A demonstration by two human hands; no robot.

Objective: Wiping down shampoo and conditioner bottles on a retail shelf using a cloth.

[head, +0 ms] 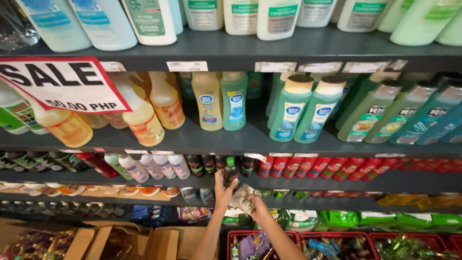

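Note:
My left hand (pixel 222 193) reaches up to the third shelf and grips a small dark bottle with a green cap (pixel 231 172), holding it upright at the shelf's front edge (pixel 288 182). Just to its right and slightly lower, my right hand (pixel 258 208) is closed on a crumpled whitish cloth (pixel 243 198), which sits next to the bottle's base. Similar small dark bottles (pixel 202 164) stand in a row behind, with red bottles (pixel 308 166) to their right.
Grey shelves hold green and blue bottles (pixel 298 108) and orange ones (pixel 144 115). A red-edged white sale sign (pixel 57 82) hangs at the upper left. Red baskets of packets (pixel 332 245) sit below; open cardboard boxes (pixel 120 240) are at the lower left.

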